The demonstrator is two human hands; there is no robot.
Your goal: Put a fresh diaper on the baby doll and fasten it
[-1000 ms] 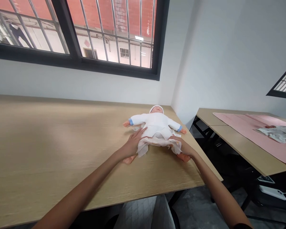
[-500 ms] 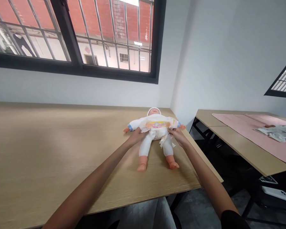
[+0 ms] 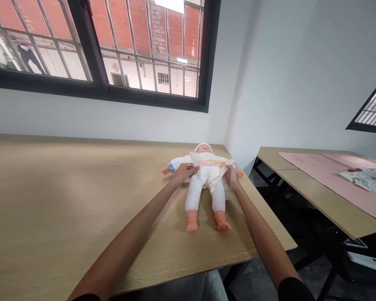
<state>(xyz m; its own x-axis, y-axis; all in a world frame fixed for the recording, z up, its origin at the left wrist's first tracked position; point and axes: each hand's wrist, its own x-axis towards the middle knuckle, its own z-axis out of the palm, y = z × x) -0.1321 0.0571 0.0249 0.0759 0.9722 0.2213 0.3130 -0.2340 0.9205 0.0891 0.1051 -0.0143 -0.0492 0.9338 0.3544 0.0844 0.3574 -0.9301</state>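
Observation:
A baby doll (image 3: 192, 196) in white clothing and a white cap lies on its back on the wooden table (image 3: 81, 200), feet toward me. Around its hips is a white diaper (image 3: 210, 173) with a coloured band at the front waist. My left hand (image 3: 185, 172) pinches the diaper's edge at the doll's hip on the left of the view. On the other side, my right hand (image 3: 232, 177) has its fingers closed on the diaper's opposite edge. The doll's arms stretch out sideways, partly behind my hands.
A second table (image 3: 319, 200) stands at the right across a gap, with a pink cloth (image 3: 316, 171) and a folded pale garment (image 3: 368, 179) on it. Below it is a white device (image 3: 366, 261) on a dark seat. A wall and barred window are behind the doll.
Both hands have moved slightly, the left one toward the doll's middle. The diaper's front edge now spreads higher and wider over the belly. The doll's legs have come closer together.

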